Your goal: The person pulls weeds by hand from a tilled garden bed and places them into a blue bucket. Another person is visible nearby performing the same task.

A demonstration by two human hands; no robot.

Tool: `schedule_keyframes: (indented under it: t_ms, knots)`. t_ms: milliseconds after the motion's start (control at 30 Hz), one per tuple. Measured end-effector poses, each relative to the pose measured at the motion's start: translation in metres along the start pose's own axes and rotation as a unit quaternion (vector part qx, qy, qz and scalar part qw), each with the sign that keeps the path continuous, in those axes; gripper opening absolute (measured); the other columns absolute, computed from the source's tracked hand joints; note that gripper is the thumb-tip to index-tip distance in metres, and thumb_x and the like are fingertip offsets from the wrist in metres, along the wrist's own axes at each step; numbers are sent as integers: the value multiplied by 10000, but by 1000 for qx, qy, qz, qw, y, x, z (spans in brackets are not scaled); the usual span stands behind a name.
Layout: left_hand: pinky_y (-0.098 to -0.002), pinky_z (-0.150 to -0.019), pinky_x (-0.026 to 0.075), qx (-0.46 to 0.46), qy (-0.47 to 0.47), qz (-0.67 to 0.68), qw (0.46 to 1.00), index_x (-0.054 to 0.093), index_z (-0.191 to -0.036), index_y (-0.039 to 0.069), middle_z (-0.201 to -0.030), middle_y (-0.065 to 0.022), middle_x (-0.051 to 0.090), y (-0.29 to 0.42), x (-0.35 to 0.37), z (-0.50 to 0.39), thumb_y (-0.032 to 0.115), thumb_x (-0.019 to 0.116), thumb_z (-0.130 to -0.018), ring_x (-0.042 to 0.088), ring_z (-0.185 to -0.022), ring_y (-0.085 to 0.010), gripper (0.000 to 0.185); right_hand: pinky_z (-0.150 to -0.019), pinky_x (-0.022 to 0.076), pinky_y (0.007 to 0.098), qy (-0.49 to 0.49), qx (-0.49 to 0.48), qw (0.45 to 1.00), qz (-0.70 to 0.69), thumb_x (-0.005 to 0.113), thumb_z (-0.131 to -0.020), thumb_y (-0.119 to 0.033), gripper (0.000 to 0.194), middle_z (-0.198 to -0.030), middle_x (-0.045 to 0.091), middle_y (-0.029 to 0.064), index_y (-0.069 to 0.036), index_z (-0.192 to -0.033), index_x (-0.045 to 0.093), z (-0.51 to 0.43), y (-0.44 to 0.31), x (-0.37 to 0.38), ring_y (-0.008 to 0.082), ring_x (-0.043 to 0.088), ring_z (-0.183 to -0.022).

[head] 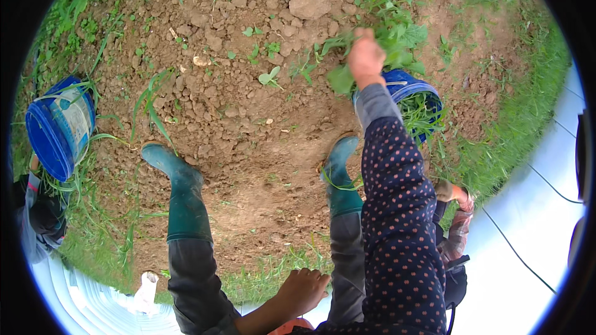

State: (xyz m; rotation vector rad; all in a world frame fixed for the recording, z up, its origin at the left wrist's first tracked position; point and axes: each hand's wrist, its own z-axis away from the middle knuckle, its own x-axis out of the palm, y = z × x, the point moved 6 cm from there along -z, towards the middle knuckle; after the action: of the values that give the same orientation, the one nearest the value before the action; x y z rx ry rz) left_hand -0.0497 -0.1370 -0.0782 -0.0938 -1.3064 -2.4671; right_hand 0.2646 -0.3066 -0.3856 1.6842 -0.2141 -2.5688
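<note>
My right hand (366,53), at the end of a dark dotted sleeve, grips a bunch of leafy green weeds (396,39). Some of the leaves are blurred. Just below it in the picture, a blue plastic bucket (433,90) holds pulled grass (416,111); my forearm covers part of its side. Low in the view, my left hand (300,291) hangs between my legs with its fingers bent. I see nothing in it, though its palm side is hidden. My green rubber boots (188,195) stand apart on cloddy brown soil (265,149).
A second blue bucket (60,125) is at the left, beside a partly visible person (42,223). Another person in a plaid sleeve (458,232) is behind my right arm. Small seedlings (270,77) and a large clod (309,2) lie ahead. Grass (526,111) borders the right.
</note>
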Motion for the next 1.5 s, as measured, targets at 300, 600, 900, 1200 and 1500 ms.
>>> schedule_keyframes:
  t_ms: [300,600,900,1200,1500]
  knots:
    - [-379,-692,467,1,19,5,1000,544,-1024,33,-859,-110,592,-1,-1,-1,280,615,-795,580,-811,-269,344,-716,510,380,-89,103,990,26,434,-866,-139,227,-1030,606,139,-29,-1016,565,-39,38,16,305,630,-878]
    - [-396,-692,472,-3,-11,7,1000,550,-1043,31,-860,-112,598,0,0,-2,277,609,-798,587,-822,-277,352,-790,491,387,-160,56,983,-76,515,-767,-178,211,-962,638,159,-66,-861,667,-13,24,2,309,616,-909]
    - [-403,-702,468,-2,-19,-10,1000,561,-1018,35,-872,-118,609,5,-6,-2,271,616,-782,586,-842,-291,338,-728,488,325,-58,-20,903,-425,578,-757,14,302,-971,611,128,-28,-1056,575,187,65,-98,257,604,-860]
    - [-411,-687,461,-4,1,3,1000,557,-984,28,-830,-116,597,4,-8,-4,264,624,-775,579,-821,-292,323,-727,487,310,73,207,827,-517,551,-865,-176,333,-1012,595,105,-30,-1161,513,156,169,50,217,580,-845]
    - [-395,-656,465,-5,6,-14,1000,544,-971,19,-820,-116,593,1,2,-7,273,628,-770,581,-783,-287,335,-908,433,363,-167,444,440,-762,393,-906,-438,484,-1171,553,85,-65,-1193,507,125,141,117,249,539,-1022]
